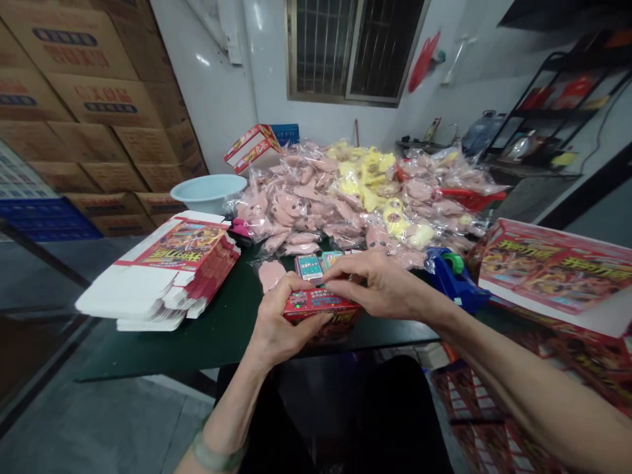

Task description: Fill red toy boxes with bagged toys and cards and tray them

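- At the near edge of a green table, we see a small red box gripped between two bare hands, printed side facing us and the small packs just behind it.
- Our left hand wraps the box's left end, curled partway with the thumb along the front and the fingers over the top, and has firm hold of it.
- Our right hand arches over the box's top right, thumb and forefinger drawn close together; we can't make out whether a flap or anything else is pinched between them.
- Just beyond the box sit small printed packs, with a bagged pink toy to their left.
- By our judgement, the step in hand is fingertip work along the box's upper edge, the left hand serving as clamp.
- The next move, we judge, calls for a steady left grip and light, precise right fingertips, so that the thin card does not buckle.
- Around us lie a stack of flattened cartons at left, a heap of bagged toys behind, and a blue tape dispenser to the right.
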The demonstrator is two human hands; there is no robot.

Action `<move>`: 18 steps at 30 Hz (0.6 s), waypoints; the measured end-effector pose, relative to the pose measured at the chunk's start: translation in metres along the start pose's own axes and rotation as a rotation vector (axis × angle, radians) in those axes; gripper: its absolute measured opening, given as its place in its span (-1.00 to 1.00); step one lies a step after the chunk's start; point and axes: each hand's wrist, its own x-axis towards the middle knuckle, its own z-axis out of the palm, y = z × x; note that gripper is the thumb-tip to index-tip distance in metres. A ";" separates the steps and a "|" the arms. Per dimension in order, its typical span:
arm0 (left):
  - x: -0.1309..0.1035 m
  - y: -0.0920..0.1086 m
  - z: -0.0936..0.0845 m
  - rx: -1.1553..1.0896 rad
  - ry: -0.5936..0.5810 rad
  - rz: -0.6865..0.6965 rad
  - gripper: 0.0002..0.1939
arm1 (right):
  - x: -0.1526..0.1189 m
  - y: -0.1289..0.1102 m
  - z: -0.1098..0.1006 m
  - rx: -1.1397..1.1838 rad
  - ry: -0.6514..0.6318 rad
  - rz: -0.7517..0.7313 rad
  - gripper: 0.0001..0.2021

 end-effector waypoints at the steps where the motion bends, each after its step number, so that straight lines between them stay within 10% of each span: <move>1: 0.000 0.001 0.000 -0.009 -0.005 0.006 -0.69 | 0.000 -0.002 -0.001 0.010 -0.015 0.003 -0.88; 11: 0.002 -0.017 -0.014 -0.264 -0.167 -0.181 -0.50 | 0.002 0.022 0.003 0.149 0.150 0.199 -0.79; 18: 0.001 0.024 0.014 -0.322 -0.196 -0.158 -0.54 | -0.056 -0.010 -0.032 -0.048 -0.137 0.153 -0.69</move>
